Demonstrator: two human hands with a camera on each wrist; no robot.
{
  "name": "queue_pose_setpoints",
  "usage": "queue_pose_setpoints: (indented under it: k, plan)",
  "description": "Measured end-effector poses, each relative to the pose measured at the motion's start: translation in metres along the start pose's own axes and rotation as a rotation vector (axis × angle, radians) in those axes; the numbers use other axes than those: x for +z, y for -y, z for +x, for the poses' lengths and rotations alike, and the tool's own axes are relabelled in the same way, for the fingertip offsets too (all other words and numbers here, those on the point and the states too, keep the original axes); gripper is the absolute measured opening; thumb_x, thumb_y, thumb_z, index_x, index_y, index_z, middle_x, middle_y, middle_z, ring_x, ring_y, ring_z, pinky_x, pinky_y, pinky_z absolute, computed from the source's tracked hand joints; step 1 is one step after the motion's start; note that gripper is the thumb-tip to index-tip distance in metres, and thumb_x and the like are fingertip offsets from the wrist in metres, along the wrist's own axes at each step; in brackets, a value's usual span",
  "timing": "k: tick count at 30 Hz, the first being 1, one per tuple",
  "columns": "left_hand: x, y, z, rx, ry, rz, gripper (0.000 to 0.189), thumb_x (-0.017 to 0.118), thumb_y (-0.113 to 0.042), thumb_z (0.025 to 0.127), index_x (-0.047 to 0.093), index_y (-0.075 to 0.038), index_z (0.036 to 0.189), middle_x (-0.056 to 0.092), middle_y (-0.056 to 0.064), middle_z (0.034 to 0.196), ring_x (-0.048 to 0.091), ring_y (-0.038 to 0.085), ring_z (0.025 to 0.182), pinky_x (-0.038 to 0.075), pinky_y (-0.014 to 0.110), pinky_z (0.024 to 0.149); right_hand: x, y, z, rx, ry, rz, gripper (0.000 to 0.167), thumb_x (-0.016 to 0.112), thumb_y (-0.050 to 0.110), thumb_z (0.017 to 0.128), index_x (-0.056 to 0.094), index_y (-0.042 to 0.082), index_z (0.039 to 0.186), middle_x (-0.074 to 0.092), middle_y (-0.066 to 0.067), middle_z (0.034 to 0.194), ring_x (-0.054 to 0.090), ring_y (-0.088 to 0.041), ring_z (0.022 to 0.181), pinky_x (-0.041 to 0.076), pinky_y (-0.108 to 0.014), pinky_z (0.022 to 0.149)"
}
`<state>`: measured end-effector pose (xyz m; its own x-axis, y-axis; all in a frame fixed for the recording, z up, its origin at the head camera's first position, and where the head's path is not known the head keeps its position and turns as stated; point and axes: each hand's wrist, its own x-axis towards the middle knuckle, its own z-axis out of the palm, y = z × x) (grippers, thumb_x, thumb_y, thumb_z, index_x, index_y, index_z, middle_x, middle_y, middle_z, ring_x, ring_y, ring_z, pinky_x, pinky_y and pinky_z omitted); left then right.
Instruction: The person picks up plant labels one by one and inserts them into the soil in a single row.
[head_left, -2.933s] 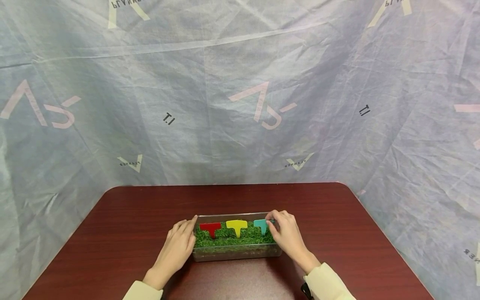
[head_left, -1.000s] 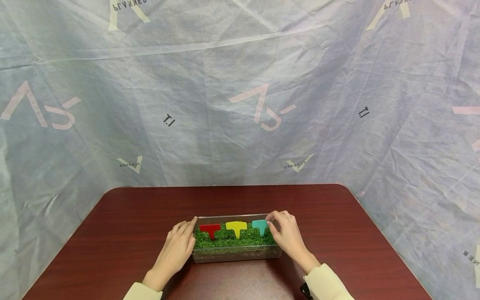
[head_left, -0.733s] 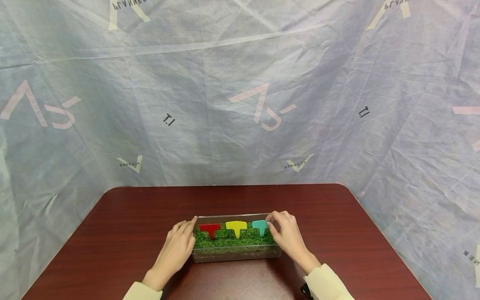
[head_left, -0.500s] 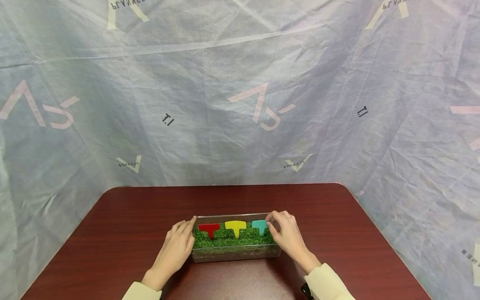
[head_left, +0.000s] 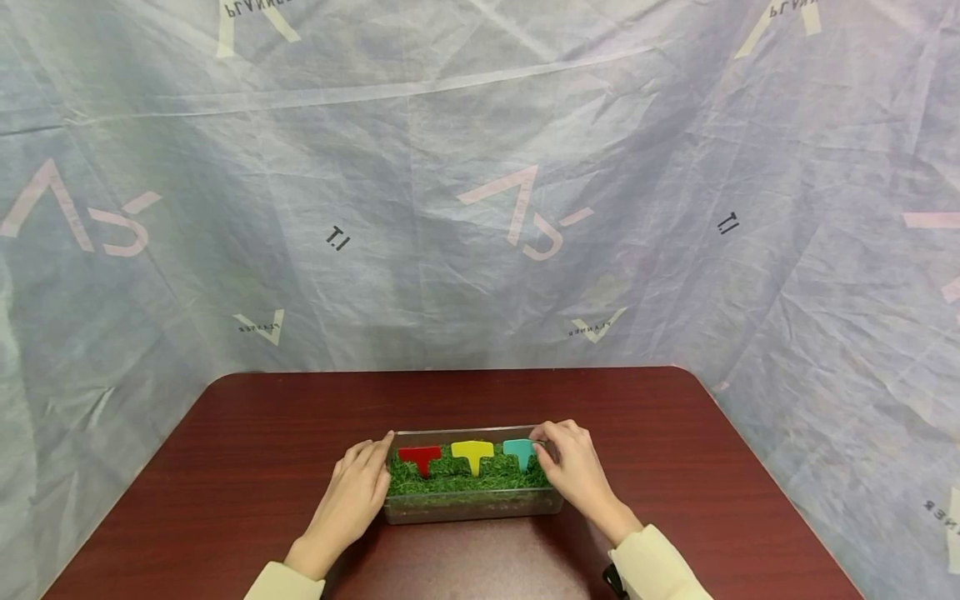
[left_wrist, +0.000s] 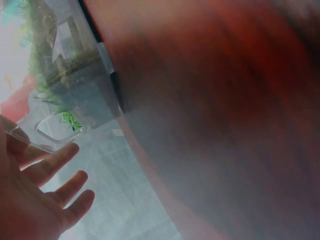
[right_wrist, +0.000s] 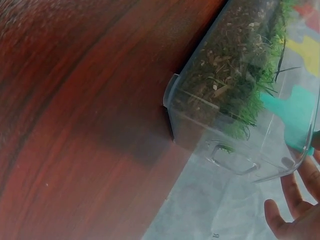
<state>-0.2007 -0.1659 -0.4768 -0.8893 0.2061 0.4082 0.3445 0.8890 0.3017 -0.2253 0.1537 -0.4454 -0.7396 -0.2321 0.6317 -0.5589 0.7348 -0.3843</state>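
A clear plastic bin point(head_left: 474, 510) holds soil and green grass point(head_left: 472, 483), with T-shaped plant labels standing in a row: red point(head_left: 420, 456), yellow point(head_left: 472, 450) and teal point(head_left: 517, 448). My right hand point(head_left: 576, 471) reaches over the bin's right end and pinches the right edge of the teal label point(right_wrist: 297, 112) between thumb and fingers. At the opposite end, my left hand point(head_left: 352, 487) rests against the bin's rim with relaxed fingers. The left wrist view shows those fingers point(left_wrist: 65, 155) spread beside the handle cutout.
The bin stands on a dark red wooden table point(head_left: 300, 417) with rounded far corners. A grey printed cloth point(head_left: 420, 208) hangs behind and on both sides. Cream sleeves point(head_left: 660, 567) cover the forearms, and a dark object point(head_left: 612, 579) shows by the right cuff.
Since the oldest frame, the teal label has shifted slightly left and now shows more apart from the fingers pinching its edge. Both hands keep nearly the same place; the red and yellow labels stay put.
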Motion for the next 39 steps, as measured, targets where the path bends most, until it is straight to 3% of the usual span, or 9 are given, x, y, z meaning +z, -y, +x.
queue_pose_setpoints:
  k: [13, 18, 25, 34, 39]
  plan:
    - [-0.002, -0.001, 0.0, 0.001, 0.001, -0.005, 0.048, 0.046, -0.015, 0.093, 0.039, -0.01, 0.14, 0.056, 0.01, 0.126, 0.045, 0.031, 0.12, 0.037, 0.052, 0.095, 0.0, -0.002, 0.0, 0.004, 0.002, 0.002, 0.013, 0.07, 0.005, 0.076, 0.066, 0.013, 0.085, 0.059, 0.009, 0.069, 0.055, -0.017, 0.078, 0.041, -0.048, 0.078]
    - [-0.002, -0.002, 0.0, -0.005, 0.011, -0.006, 0.048, 0.046, -0.016, 0.093, 0.039, -0.01, 0.14, 0.056, 0.01, 0.126, 0.045, 0.031, 0.12, 0.037, 0.052, 0.095, -0.001, -0.004, 0.001, -0.012, -0.012, -0.012, 0.014, 0.072, 0.006, 0.075, 0.065, 0.013, 0.085, 0.061, 0.009, 0.074, 0.052, -0.012, 0.077, 0.041, -0.044, 0.077]
    - [-0.002, -0.002, 0.0, -0.008, 0.014, -0.002, 0.048, 0.047, -0.016, 0.093, 0.039, -0.01, 0.14, 0.056, 0.009, 0.126, 0.044, 0.032, 0.121, 0.037, 0.052, 0.095, -0.006, -0.007, 0.001, -0.023, -0.037, -0.018, 0.013, 0.071, 0.008, 0.076, 0.064, 0.015, 0.085, 0.046, 0.013, 0.063, 0.045, -0.008, 0.07, 0.038, -0.038, 0.072]
    - [-0.004, -0.002, 0.002, 0.006, -0.015, 0.046, 0.046, 0.049, -0.016, 0.092, 0.044, -0.009, 0.137, 0.057, 0.008, 0.123, 0.043, 0.031, 0.121, 0.035, 0.052, 0.097, -0.015, -0.011, 0.0, -0.004, -0.025, 0.001, 0.01, 0.064, 0.012, 0.084, 0.063, 0.02, 0.089, 0.063, 0.007, 0.083, 0.051, -0.012, 0.079, 0.038, -0.04, 0.077]
    - [-0.008, -0.003, 0.004, 0.017, -0.045, 0.073, 0.043, 0.05, -0.016, 0.091, 0.048, -0.009, 0.133, 0.057, 0.008, 0.123, 0.043, 0.032, 0.122, 0.035, 0.051, 0.098, -0.02, -0.015, -0.001, -0.012, -0.049, 0.011, 0.01, 0.062, 0.011, 0.085, 0.064, 0.016, 0.093, 0.065, 0.001, 0.089, 0.054, -0.017, 0.084, 0.038, -0.043, 0.079]
